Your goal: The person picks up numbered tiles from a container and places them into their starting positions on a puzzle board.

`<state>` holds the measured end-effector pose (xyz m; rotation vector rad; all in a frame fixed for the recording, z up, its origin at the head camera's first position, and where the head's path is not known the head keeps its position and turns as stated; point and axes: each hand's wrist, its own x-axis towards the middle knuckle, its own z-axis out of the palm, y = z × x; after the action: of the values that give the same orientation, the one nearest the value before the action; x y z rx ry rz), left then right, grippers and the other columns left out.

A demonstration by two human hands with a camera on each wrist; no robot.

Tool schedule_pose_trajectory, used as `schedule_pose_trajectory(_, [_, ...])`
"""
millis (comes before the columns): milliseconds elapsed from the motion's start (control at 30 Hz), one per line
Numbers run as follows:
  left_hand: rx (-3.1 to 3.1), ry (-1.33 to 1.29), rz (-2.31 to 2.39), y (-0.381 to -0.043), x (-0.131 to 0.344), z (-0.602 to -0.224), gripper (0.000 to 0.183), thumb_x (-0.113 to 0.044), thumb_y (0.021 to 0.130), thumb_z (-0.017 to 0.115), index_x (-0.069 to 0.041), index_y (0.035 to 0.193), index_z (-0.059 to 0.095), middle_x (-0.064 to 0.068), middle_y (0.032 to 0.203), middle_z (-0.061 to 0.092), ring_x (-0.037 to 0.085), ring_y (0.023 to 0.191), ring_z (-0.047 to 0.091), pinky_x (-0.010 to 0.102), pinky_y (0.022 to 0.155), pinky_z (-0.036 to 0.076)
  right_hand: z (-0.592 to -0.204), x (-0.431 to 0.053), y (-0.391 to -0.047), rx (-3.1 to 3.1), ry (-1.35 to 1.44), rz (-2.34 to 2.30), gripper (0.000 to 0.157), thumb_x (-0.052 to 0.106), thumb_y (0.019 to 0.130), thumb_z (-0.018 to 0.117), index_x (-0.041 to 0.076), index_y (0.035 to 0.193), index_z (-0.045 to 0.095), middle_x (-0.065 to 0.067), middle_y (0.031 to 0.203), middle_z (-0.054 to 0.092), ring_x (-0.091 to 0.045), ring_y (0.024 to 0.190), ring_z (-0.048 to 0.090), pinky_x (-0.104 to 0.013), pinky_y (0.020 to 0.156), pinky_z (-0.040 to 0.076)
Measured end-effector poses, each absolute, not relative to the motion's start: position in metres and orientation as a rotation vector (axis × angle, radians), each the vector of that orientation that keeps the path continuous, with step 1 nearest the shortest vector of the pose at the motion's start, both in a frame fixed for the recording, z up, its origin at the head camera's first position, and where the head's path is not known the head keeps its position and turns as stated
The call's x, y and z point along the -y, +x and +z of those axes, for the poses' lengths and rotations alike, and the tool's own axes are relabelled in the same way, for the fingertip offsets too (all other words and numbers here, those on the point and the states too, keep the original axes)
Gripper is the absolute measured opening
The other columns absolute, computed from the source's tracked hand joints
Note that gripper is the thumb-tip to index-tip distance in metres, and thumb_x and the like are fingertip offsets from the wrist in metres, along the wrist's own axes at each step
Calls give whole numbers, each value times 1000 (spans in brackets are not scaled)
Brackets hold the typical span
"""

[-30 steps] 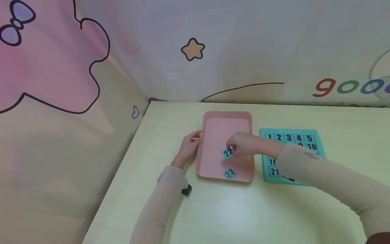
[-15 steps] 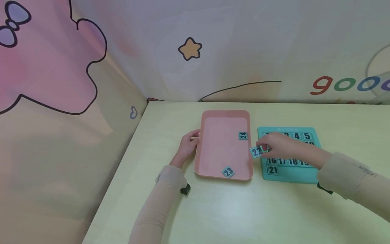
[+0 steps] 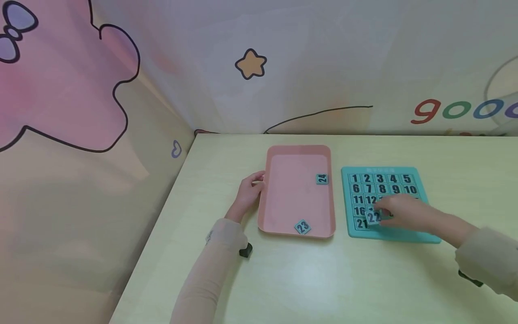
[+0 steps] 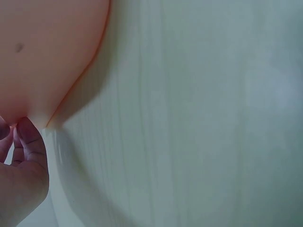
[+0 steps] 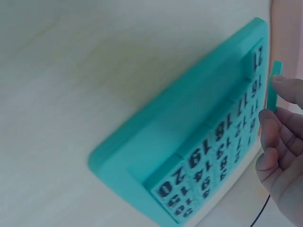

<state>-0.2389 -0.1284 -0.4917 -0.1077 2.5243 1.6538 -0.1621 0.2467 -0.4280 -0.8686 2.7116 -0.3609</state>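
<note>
My right hand (image 3: pixel 408 213) pinches a teal number tile (image 3: pixel 372 218) marked 22 by its edge, above the lower left of the teal number puzzle board (image 3: pixel 398 234). In the right wrist view, the tile (image 5: pixel 273 90) stands on edge between thumb and fingers, apart from the board. Rows of numbered tiles fill the board, with 21 at the left of the bottom row and a bare slot beside it. My left hand (image 3: pixel 247 193) grips the left rim of the pink tray (image 3: pixel 295 193) between thumb and fingers. Tile 23 (image 3: pixel 302 227) and tile 24 (image 3: pixel 322 179) lie in that tray.
Tray and board lie side by side on a pale wooden table (image 3: pixel 291 274). Behind it rises a wall (image 3: pixel 323 67) with printed cartoon shapes. A small black block-like piece (image 3: pixel 245 250) shows at the left cuff.
From the tray, my right hand has carried tile 22 rightward over the board, uncovering tile 24. The left hand keeps its hold on the tray rim.
</note>
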Motion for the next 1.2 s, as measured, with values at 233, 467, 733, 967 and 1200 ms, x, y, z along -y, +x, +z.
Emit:
schedule_pose_trajectory(233, [-2529, -111, 1641, -240, 129, -491, 39, -8, 85, 47, -12, 124, 51, 10, 113, 54, 20, 88, 56, 26, 76, 48, -437, -253, -155, -2714, -820, -328, 26, 19, 70, 70, 5, 91, 64, 7, 72, 56, -9, 63, 42, -22, 55, 38])
schedule_pose_trajectory(467, [-2527, -126, 1634, -239, 129, -491, 40, -8, 85, 48, -13, 124, 51, 9, 114, 54, 20, 88, 56, 26, 76, 48, -449, -254, -154, -2748, -837, -311, 19, 17, 69, 69, 8, 85, 63, 8, 71, 55, -8, 62, 41, -23, 55, 39])
schedule_pose_trajectory(733, [-2529, -128, 1632, -240, 128, -492, 39, -9, 85, 48, -14, 124, 52, 8, 113, 55, 19, 86, 55, 25, 74, 47, -457, -251, -152, -2738, -776, -426, 23, 13, 71, 67, 5, 92, 61, 7, 69, 55, -7, 61, 42, -22, 54, 38])
schedule_pose_trajectory(967, [-2536, -115, 1636, -240, 129, -492, 39, -8, 85, 48, -13, 124, 52, 9, 112, 55, 19, 86, 55, 25, 75, 47, -459, -251, -151, -2703, -723, -503, 29, 12, 73, 65, 1, 99, 60, 6, 68, 56, -7, 60, 43, -21, 54, 39])
schedule_pose_trajectory(1200, [-2534, -116, 1633, -239, 128, -491, 40, -7, 85, 48, -12, 125, 51, 10, 114, 54, 20, 87, 55, 25, 75, 47, -443, -244, -158, -2690, -757, -540, 30, 14, 74, 65, 2, 101, 61, 9, 65, 54, -4, 57, 42, -19, 52, 38])
